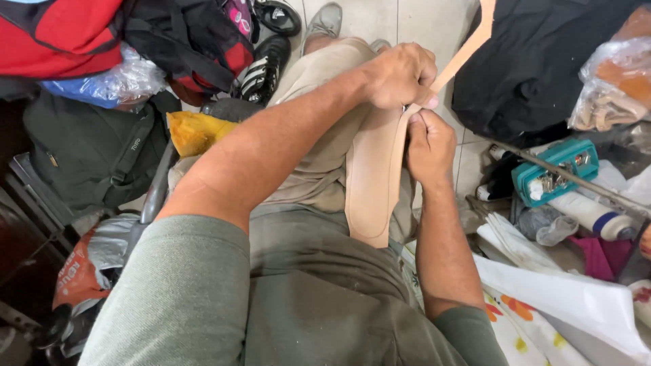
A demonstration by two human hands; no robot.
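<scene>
Cluttered floor tiles [420, 27] surround a seated person, with bags and packets pressed in on both sides.

Fingers of the left hand [399, 74] are curled shut, pinching a tan leather piece [371, 183] at the point where its broad body narrows into a long strip; the strip runs up and to the right past the knuckles toward the upper edge of the view. Just below, touching it, the right hand [429, 146] is closed in a fist on the edge of the same leather, thumb pressed on top; whether a small tool sits inside that fist cannot be told. The broad, rounded part of the leather hangs down over the person's lap, lying on beige trousers [319, 115].

Further out, a yellow cloth [193, 132] lies beside the left forearm, under a red bag [61, 34] and a black-and-white shoe [264, 64]. Right of the hands a black cloth [536, 61] is heaped, and below it sit a teal box [553, 173], a white tube [590, 213] and white paper [563, 285] over a flowered sheet [522, 325].
</scene>
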